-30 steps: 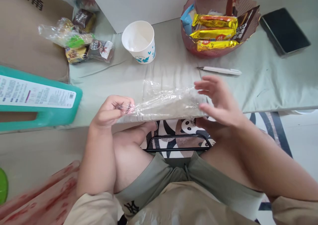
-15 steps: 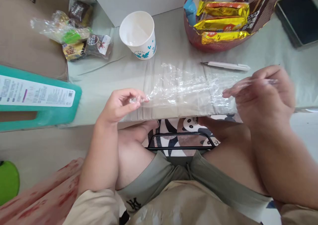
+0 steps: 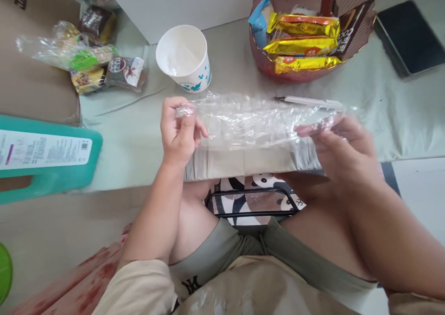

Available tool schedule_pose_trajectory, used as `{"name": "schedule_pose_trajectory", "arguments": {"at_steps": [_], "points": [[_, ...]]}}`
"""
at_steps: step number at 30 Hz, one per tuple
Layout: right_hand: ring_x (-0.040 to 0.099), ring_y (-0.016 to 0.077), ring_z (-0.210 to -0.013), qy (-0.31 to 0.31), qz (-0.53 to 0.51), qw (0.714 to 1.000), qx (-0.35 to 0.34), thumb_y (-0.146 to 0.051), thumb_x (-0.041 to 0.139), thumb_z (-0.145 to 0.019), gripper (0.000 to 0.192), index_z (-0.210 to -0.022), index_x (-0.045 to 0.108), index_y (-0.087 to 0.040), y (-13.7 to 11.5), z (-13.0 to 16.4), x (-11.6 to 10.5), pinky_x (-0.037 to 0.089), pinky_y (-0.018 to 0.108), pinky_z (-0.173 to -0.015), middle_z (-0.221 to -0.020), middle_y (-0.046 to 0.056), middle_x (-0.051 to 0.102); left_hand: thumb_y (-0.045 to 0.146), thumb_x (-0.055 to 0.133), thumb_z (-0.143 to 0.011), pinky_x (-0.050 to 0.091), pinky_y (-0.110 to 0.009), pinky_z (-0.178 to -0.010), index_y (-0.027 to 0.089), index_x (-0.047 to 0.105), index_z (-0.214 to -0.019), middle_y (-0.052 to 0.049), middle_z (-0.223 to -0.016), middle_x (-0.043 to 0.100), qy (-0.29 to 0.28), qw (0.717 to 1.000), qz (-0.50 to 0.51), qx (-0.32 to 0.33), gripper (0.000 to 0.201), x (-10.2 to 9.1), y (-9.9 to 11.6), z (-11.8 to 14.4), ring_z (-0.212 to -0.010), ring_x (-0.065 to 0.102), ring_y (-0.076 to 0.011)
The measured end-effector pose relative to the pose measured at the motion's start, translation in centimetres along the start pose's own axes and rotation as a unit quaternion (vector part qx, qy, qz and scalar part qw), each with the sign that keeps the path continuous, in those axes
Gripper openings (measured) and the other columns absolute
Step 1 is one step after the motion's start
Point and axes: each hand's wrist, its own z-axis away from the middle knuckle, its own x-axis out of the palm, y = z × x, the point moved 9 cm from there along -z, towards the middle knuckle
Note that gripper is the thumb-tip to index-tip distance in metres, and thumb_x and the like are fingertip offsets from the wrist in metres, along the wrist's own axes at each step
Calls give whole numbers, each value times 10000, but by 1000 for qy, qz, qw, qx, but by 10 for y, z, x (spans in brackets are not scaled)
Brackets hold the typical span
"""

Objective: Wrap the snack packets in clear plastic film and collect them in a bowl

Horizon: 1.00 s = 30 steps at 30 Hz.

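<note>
A clear plastic bag is stretched crosswise between my two hands, above the front part of the covered table. My left hand pinches its left end between thumb and fingers. At the other end, my right hand grips the plastic, with the index finger pointing left along it. Just behind the bag lie a white pen-like cutter and, further left, a white paper cup with blue leaf prints, standing upright. The cup's inside looks bare from this angle.
A reddish glass bowl holds several yellow-wrapped snacks. Right of it lies a black flat device. Wrapped snacks sit at the back left by a cardboard box. A teal container occupies the left edge.
My left hand has risen and moved right, its grip turning upward. My right hand has shifted left, so the hands are closer and the bag is bunched higher. The view has shifted slightly.
</note>
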Motion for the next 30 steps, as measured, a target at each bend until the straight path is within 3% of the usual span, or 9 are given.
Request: {"name": "schedule_pose_trajectory", "arguments": {"at_steps": [2,4,6,9,16,20,24,28,30], "points": [[747,188,-760,46,-39,998,-27,-378,852,-787,272,-800,596,-286,-4,-3,-6,596,405,-929,-687,-46,715,512,670,-958,184,-238,-355,271,480,-984,117,-566,499,0,1000,-20,-9,308,-3,-4,1,-410,525,-49],[662,155,-547,71,-32,997,-21,-388,855,-786,307,-813,566,-289,-2,-5,-8,599,343,-675,-578,-65,649,482,678,-949,199,-234,-334,261,496,-961,110,-543,486,5,999,-42,-27,287,-7,-8,2,-393,521,-62],[509,115,-384,77,-12,997,2,-351,804,-828,286,-848,525,-293,2,-6,-8,462,276,-447,-515,-88,592,419,688,-932,223,-222,-325,249,520,-945,109,-519,506,2,996,-64,-62,239,-9,-15,3,-358,495,-60],[394,93,-315,70,56,995,39,-286,703,-862,195,-942,525,-289,11,-7,-8,303,230,-356,-480,-113,547,323,690,-896,278,-205,-323,236,570,-976,104,-505,579,-15,985,-100,-137,169,-8,-25,5,-302,445,-61],[566,94,-490,119,237,963,42,-294,601,-895,128,-809,616,-199,6,-9,-16,419,235,-475,-616,-21,638,268,657,-884,380,-190,-374,185,642,-765,33,-487,613,-30,962,-165,-214,146,-5,-31,11,-342,493,-71],[512,121,-419,123,339,928,95,-261,622,-871,184,-1052,624,-225,10,-13,-21,389,285,-480,-590,-47,633,203,674,-827,366,-197,-391,191,613,-729,46,-490,599,-1,958,-183,-222,116,-9,-31,12,-358,486,-73],[623,212,-604,87,436,892,87,-291,638,-847,376,-1217,601,-240,16,-21,-21,485,378,-667,-640,-14,662,214,672,-824,321,-232,-410,200,602,-705,57,-493,561,25,944,-241,-223,140,-20,-36,9,-373,408,-76],[671,323,-911,93,531,842,29,-359,717,-776,587,-1330,573,-234,12,-22,-18,525,520,-844,-978,92,699,198,756,-783,511,-277,-713,199,650,-855,-8,-804,701,77,937,-318,-119,129,-32,-25,0,-715,618,-137],[638,377,-1089,102,555,826,-18,-371,740,-760,687,-1402,537,-233,6,-20,-12,523,577,-909,-1203,159,624,185,814,-749,534,-332,-918,225,649,-1072,-45,-1067,727,77,939,-328,-70,365,-29,-21,-3,-989,663,-194]]}}
